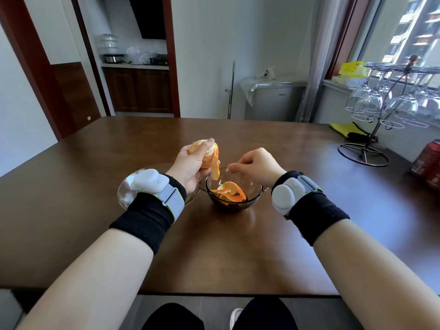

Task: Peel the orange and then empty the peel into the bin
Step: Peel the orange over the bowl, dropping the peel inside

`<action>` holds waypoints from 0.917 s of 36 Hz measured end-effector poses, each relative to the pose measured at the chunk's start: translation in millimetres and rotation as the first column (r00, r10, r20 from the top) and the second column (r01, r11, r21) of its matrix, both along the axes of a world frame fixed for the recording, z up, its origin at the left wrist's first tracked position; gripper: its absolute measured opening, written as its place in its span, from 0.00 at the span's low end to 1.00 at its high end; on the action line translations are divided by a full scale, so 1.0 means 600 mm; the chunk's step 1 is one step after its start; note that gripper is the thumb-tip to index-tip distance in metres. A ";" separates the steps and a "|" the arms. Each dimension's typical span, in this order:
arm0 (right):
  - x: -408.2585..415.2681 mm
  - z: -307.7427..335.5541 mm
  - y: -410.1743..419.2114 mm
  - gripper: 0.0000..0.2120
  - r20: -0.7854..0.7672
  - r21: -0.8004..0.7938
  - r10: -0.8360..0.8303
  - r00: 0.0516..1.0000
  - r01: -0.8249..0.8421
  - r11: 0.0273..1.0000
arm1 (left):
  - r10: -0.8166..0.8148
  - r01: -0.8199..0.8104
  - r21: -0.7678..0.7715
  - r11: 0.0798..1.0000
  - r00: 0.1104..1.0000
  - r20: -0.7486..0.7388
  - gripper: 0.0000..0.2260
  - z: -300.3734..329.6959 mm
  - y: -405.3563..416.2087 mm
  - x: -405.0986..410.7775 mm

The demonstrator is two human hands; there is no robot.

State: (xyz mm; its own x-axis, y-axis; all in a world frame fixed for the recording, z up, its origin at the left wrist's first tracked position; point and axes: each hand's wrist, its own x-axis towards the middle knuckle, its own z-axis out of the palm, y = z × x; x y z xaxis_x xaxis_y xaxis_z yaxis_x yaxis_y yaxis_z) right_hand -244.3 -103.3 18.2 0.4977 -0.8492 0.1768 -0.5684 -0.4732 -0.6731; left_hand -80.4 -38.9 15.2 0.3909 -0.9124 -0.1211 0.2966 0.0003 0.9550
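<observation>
Behind left wristband (pixel 152 206): plate (pixel 123 194) (half hidden).

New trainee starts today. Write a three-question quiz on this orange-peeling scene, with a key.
1. True or false: the left hand holds the orange.
2. Where do the loose peels lie? A) on the table B) in the glass bowl C) in a bin
3. What hangs from the orange over the bowl?

Key: 1 true; 2 B; 3 a strip of peel, still attached.
</observation>
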 end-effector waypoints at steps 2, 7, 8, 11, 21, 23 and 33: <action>0.001 0.003 -0.001 0.07 -0.015 0.020 0.025 1.000 -0.025 0.999 | -0.002 0.002 -0.007 1.000 1.000 0.025 0.24 -0.003 -0.004 0.001; 0.003 0.014 0.006 0.15 -0.019 0.086 0.080 0.997 -0.078 0.993 | 0.000 0.000 -0.017 1.000 0.999 0.040 0.25 -0.002 -0.004 -0.002; 0.004 0.016 0.009 0.16 -0.021 0.099 0.088 0.996 -0.085 0.991 | 0.002 -0.001 -0.018 1.000 0.999 0.043 0.24 -0.001 -0.004 -0.003; 0.009 0.017 0.015 0.18 0.048 0.134 0.056 0.997 -0.062 0.989 | 0.012 -0.011 -0.018 1.000 0.998 0.060 0.21 0.000 -0.006 -0.007; 0.028 0.012 0.024 0.17 0.153 0.001 0.156 0.976 -0.158 0.987 | -0.002 0.013 -0.074 0.997 0.989 0.149 0.20 0.000 0.000 -0.024; 0.025 0.016 0.024 0.14 0.157 0.016 0.178 0.971 -0.183 0.983 | 0.006 0.008 -0.082 0.997 0.986 0.169 0.19 0.000 0.002 -0.022; 0.018 0.020 0.032 0.12 0.146 -0.026 0.219 0.965 -0.218 0.976 | 0.070 -0.032 -0.142 0.989 0.961 0.268 0.17 -0.001 0.005 -0.019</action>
